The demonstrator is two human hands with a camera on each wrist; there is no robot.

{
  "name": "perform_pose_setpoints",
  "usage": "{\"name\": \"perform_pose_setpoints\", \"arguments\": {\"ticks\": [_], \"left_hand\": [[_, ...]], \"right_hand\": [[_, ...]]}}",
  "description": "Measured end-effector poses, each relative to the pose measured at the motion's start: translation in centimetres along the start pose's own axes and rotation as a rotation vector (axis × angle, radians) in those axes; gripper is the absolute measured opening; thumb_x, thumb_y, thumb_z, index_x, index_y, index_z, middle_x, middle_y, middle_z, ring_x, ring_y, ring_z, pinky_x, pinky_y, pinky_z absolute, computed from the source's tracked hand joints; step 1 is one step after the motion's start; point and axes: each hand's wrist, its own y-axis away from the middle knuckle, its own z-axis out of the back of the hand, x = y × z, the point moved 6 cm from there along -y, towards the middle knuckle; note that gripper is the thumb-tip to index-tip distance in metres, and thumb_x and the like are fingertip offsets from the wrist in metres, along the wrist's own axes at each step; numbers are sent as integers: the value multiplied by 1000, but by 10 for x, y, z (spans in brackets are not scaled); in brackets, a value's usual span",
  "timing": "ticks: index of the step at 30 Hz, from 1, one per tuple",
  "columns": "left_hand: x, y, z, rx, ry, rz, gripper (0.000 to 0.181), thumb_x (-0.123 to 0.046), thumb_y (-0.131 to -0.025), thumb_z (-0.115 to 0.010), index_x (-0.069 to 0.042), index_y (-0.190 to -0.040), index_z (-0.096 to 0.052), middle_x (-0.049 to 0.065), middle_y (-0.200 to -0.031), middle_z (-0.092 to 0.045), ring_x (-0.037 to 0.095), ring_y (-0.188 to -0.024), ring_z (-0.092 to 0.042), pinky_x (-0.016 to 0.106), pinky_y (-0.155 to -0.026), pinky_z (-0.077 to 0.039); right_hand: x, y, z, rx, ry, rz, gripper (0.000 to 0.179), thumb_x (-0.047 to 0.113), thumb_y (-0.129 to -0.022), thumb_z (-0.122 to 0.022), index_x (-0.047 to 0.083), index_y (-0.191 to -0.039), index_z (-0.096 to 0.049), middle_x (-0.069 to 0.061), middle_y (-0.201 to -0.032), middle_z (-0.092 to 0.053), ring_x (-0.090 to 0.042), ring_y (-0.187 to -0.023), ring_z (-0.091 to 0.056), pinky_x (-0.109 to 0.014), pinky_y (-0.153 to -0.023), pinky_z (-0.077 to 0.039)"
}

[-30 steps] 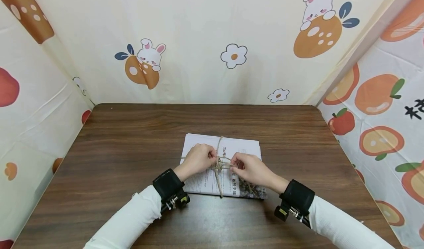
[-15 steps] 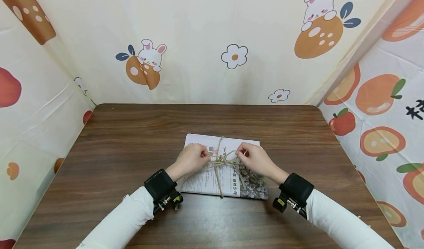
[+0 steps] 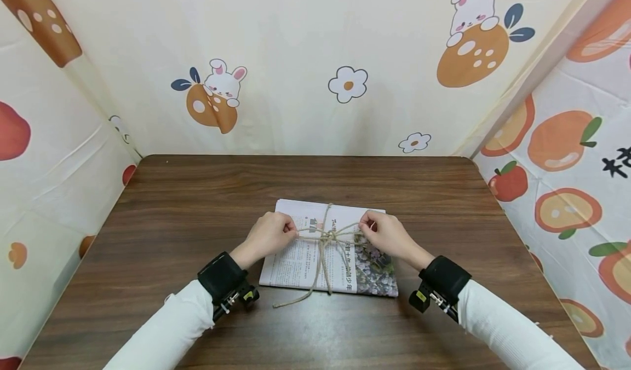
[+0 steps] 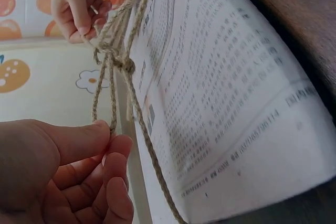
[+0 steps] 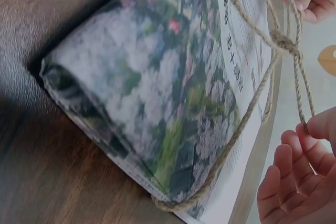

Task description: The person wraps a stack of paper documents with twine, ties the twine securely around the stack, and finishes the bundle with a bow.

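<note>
A folded newspaper stack [image 3: 296, 269] lies on the table, bound crosswise with jute twine [image 3: 330, 237] that is knotted near its middle. My left hand [image 3: 268, 233] pinches one twine loop between thumb and forefinger at the left of the knot. On the opposite side, my right hand [image 3: 386, 234] pinches a second loop, also with thumb and forefinger. Both loops run taut from the knot [image 5: 283, 41], which shows close up in the right wrist view. A loose twine end [image 3: 293, 303] trails past the stack's near edge onto the wood.
The brown wooden table [image 3: 222, 189] extends around the stack. Behind it stands a cream curtain [image 3: 296, 41] printed with rabbits and flowers. A fruit-printed sheet [image 3: 567, 238] hangs at the right, and another covers the left. Black camera bands [image 3: 223, 278] circle both wrists.
Both hands have drawn apart, the left one farther outward, stretching the two loops away from the knot. A loose twine end now lies on the table in front of the stack.
</note>
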Motion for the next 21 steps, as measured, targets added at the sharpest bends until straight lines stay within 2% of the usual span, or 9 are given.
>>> {"name": "perform_pose_setpoints", "arguments": {"ticks": [6,14,21], "left_hand": [[6,4,0,8,-9,10,18,-12,-80,-66,-13,-62,-61,-6,-55,-48,9,-49,-43,23,-49,-32],[12,6,1,16,-10,34,17,-15,-79,-69,-13,-64,-62,-6,-57,-51,10,-51,-46,24,-49,-34],[16,8,2,27,-1,35,16,-16,-80,-69,-13,-66,-63,-6,-59,-53,10,-52,-46,24,-50,-35]], "right_hand": [[-6,-1,0,14,42,26,7,12,-93,-51,12,-88,-56,6,-69,-53,-5,-54,-43,-24,-54,-35],[-9,-3,2,27,119,80,6,11,-93,-52,11,-87,-54,5,-66,-45,-6,-51,-37,-23,-51,-30],[-11,-2,3,41,130,97,6,12,-93,-53,12,-87,-53,6,-64,-42,-6,-51,-34,-22,-52,-27]]}}
